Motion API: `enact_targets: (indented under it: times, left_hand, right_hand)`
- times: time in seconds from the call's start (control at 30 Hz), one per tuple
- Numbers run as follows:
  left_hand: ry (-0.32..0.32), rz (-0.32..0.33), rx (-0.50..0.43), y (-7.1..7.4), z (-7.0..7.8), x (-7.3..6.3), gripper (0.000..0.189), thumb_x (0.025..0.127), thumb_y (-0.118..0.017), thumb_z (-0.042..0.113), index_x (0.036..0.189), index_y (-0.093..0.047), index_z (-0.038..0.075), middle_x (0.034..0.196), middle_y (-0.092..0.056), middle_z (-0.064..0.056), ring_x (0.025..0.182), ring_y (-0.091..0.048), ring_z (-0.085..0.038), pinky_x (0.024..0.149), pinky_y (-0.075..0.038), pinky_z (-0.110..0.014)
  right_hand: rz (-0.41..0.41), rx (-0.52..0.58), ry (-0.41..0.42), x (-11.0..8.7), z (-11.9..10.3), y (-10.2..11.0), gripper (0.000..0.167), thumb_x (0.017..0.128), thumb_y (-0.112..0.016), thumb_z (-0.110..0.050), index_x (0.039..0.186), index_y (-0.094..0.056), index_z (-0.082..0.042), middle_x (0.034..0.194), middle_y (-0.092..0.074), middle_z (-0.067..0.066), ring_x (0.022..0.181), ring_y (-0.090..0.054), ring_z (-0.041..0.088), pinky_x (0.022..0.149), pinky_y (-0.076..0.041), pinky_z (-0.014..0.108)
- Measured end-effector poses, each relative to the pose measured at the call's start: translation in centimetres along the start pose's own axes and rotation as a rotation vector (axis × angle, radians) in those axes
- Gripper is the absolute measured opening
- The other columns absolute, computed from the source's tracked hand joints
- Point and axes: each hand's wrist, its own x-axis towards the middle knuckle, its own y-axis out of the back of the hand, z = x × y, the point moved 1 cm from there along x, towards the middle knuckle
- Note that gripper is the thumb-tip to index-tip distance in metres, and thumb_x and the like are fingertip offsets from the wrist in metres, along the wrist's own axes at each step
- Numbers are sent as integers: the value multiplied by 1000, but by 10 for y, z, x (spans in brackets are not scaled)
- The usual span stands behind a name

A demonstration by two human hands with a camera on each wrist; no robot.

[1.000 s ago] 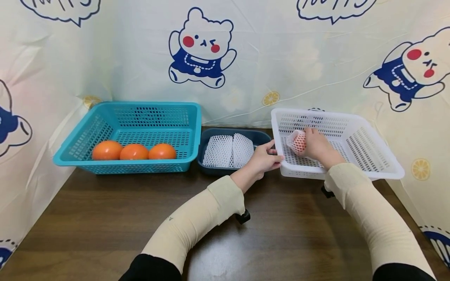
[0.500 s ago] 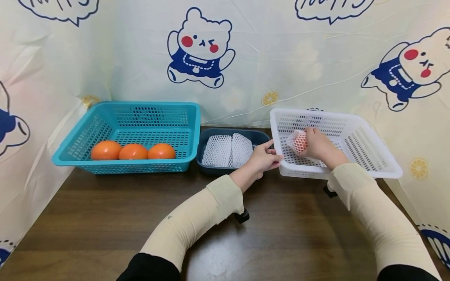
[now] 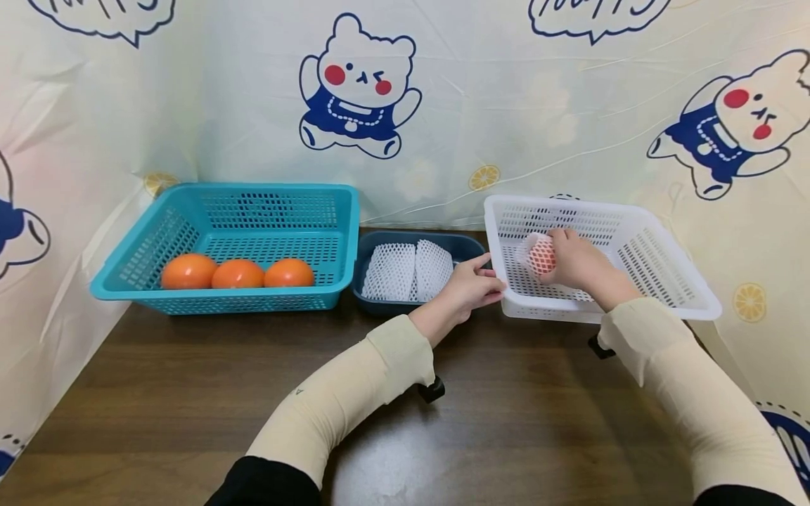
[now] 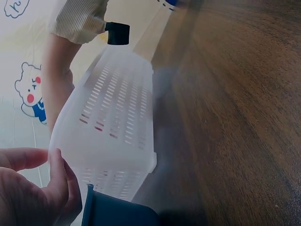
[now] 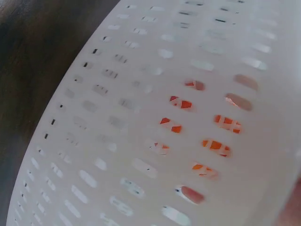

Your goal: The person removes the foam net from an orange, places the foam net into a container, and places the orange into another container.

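Note:
In the head view my right hand (image 3: 579, 263) reaches inside the white basket (image 3: 680, 260) and holds an orange (image 3: 541, 255) wrapped in a white foam net. Only the orange's left side shows past the fingers. Through the basket's slots in the right wrist view, bits of the netted orange (image 5: 216, 147) appear. My left hand (image 3: 471, 284) pinches the basket's near left rim between thumb and fingers, which the left wrist view shows close up on the rim of the white basket (image 4: 113, 108).
A teal basket (image 3: 253, 301) on the left holds three bare oranges (image 3: 238, 274) in a row. Between the baskets stands a dark blue tray (image 3: 380, 306) with white foam nets (image 3: 390, 273). Behind them hangs a printed cloth (image 3: 443, 140); the brown table (image 3: 380, 436) stretches in front.
My right wrist and forearm have shifted slightly right, with the hand still on the netted orange. The left hand keeps its place on the rim. The whole head view has drifted slightly.

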Motion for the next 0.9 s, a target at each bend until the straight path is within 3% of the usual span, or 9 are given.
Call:
enact_targets:
  times: [0.3,0.57,0.9]
  left_hand:
    - [-2,-5,-16,2,0,-1,73,90,-65,-16,155,-44,7,100,-58,-7,86,-66,-19,98,-51,-45]
    - [0,-25,16,5,1,-5,70,91,-65,-15,155,-43,5,96,-60,-6,80,-65,-15,94,-54,-40]
    - [26,-108,33,13,5,-10,66,95,-62,-11,156,-40,3,116,-66,-14,90,-67,-18,96,-54,-37]
  right_hand:
    - [8,-9,15,-10,-8,10,91,78,-85,-23,143,-34,14,135,-42,40,119,-48,58,96,-43,67]
    - [7,-7,42,-23,-22,28,92,79,-85,-23,146,-33,13,137,-43,39,120,-48,57,95,-44,67]
    - [87,-75,94,-37,-40,40,88,77,-85,-26,144,-39,6,137,-47,34,122,-48,52,95,-44,65]
